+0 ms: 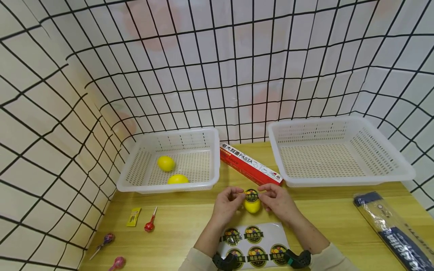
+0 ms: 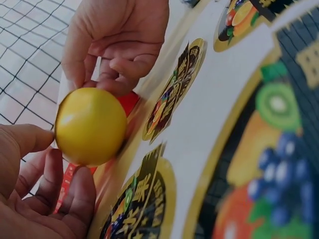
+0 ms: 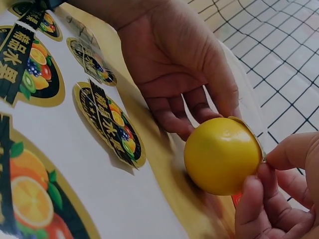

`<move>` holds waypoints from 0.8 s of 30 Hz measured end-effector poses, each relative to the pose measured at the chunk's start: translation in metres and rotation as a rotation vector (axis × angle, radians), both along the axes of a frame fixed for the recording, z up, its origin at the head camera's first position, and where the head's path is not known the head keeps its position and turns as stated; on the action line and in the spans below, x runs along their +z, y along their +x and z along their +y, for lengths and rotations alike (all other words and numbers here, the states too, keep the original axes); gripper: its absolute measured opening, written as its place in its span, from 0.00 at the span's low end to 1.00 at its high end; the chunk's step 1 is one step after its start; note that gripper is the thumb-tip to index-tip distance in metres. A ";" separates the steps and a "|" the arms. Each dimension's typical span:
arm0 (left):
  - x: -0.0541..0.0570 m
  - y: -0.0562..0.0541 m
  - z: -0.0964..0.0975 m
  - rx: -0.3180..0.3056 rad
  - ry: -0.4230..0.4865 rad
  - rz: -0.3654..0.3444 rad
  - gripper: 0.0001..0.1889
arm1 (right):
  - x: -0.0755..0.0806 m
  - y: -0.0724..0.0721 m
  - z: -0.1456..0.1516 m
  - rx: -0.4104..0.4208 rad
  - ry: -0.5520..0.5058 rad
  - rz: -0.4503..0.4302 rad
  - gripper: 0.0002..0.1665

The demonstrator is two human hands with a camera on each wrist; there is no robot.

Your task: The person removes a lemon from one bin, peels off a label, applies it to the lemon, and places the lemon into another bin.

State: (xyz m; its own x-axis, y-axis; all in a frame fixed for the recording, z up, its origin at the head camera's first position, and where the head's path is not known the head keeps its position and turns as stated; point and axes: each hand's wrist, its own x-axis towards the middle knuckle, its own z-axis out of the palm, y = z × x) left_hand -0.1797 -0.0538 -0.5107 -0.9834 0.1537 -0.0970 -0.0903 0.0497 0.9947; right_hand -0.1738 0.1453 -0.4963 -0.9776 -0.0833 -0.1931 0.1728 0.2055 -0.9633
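Note:
A round sticker [image 1: 251, 195] with fruit pictures and dark lettering lies against the upper far side of a yellow lemon [image 1: 252, 206] on the table. My left hand [image 1: 225, 205] pinches the sticker's left edge between thumb and finger. At the opposite edge, my right hand [image 1: 279, 203] pinches it between thumb and forefinger. In the right wrist view the sticker's rim [image 3: 253, 130] curves along the lemon [image 3: 222, 157]. Below the hands lies a white sticker sheet [image 1: 271, 230] with several like stickers, partly covered by the wrists.
Two lemons [image 1: 166, 163] lie in the left white basket [image 1: 217, 162]; another white basket [image 1: 339, 180] stands at right. Between them is a red pasta box [image 1: 249, 163]. Lollipops [image 1: 149, 226] and a yellow packet [image 1: 133, 217] lie at left, a spaghetti bag [image 1: 395, 229] at right.

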 end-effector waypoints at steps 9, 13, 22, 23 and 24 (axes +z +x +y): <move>0.004 0.003 -0.005 -0.077 -0.040 -0.077 0.20 | 0.005 0.003 0.001 0.047 0.112 -0.041 0.19; 0.004 0.002 -0.008 -0.105 -0.023 -0.084 0.21 | 0.009 0.006 0.001 0.074 0.162 -0.023 0.22; 0.019 0.006 -0.007 -0.237 0.182 -0.006 0.20 | 0.020 0.012 -0.007 0.119 0.264 0.201 0.28; 0.021 0.007 -0.006 -0.250 0.195 0.000 0.20 | 0.021 0.013 -0.008 0.121 0.272 0.229 0.27; 0.023 0.008 -0.005 -0.262 0.206 0.002 0.20 | 0.021 0.014 -0.009 0.122 0.279 0.262 0.25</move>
State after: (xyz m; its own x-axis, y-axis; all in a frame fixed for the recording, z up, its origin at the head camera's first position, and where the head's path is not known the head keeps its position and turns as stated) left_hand -0.1715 -0.0588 -0.4876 -0.9081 0.4172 -0.0353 -0.0986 -0.1312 0.9864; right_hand -0.1601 0.1368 -0.4748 -0.9830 -0.1813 0.0294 -0.1129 0.4697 -0.8756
